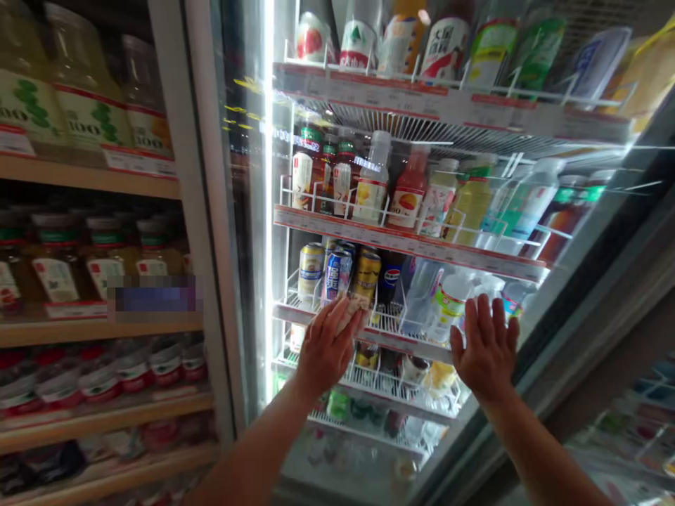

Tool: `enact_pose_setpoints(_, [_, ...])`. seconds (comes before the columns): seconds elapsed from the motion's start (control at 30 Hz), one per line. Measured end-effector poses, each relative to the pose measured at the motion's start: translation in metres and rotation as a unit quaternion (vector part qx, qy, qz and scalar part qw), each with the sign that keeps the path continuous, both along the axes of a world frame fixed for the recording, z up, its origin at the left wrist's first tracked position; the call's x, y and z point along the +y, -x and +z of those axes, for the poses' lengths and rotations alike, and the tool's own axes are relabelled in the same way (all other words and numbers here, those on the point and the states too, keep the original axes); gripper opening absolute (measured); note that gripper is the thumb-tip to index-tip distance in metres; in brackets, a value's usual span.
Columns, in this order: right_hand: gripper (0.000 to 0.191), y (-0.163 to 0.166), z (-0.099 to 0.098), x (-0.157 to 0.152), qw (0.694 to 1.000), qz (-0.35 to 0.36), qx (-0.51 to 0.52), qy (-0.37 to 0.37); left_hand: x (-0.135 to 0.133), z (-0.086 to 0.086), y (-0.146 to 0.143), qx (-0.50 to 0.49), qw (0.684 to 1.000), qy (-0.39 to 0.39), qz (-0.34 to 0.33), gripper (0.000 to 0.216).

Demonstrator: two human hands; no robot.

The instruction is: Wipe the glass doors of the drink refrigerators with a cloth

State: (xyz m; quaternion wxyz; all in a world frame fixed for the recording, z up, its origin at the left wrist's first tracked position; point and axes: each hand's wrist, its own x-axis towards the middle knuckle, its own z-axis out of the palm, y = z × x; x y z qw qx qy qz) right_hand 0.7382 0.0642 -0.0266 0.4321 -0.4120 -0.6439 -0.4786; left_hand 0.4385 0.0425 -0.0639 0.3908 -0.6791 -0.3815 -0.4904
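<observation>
I face a lit drinks fridge behind a glass door [247, 211]. My left hand [324, 351] presses a pale wad [351, 313], cloth or paper, against the glass in front of the cans [337, 274] on the third shelf. Its fingers are curled over the wad. My right hand [485, 348] lies flat on the glass further right with fingers spread and holds nothing. It is level with the clear bottles [448, 302] on the same wire shelf [390, 323]. Both forearms reach up from the bottom of the view.
Wooden shelves [100, 330] at the left carry rows of bottled drinks with price tags. Higher fridge shelves [411, 242] hold juice and tea bottles. The fridge frame [595, 295] slants down the right side, and another chilled case [633, 436] shows at the lower right.
</observation>
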Motion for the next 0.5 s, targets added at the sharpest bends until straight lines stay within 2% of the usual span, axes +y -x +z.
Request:
enact_pose_setpoints(0.13, [0.072, -0.003, -0.003, 0.003, 1.000, -0.003, 0.003, 0.009, 0.006, 0.014, -0.004, -0.054, 0.998, -0.012, 0.031, 0.073])
enact_pose_setpoints(0.27, [0.072, -0.003, -0.003, 0.003, 1.000, 0.003, 0.008, 0.010, 0.006, 0.011, -0.014, -0.050, 0.999, -0.005, 0.020, 0.064])
enact_pose_setpoints(0.33, [0.073, -0.003, -0.003, 0.002, 1.000, 0.007, 0.011, 0.010, 0.002, 0.006, -0.018, -0.023, 1.000, -0.001, -0.006, 0.057])
enact_pose_setpoints(0.4, [0.074, -0.003, -0.003, 0.001, 1.000, 0.011, 0.009, 0.012, -0.005, 0.007, -0.019, -0.019, 0.998, 0.009, -0.060, 0.056])
enact_pose_setpoints(0.5, [0.075, -0.003, -0.003, 0.002, 1.000, 0.013, 0.010, 0.015, -0.012, 0.020, -0.014, -0.072, 0.987, 0.018, -0.146, 0.061])
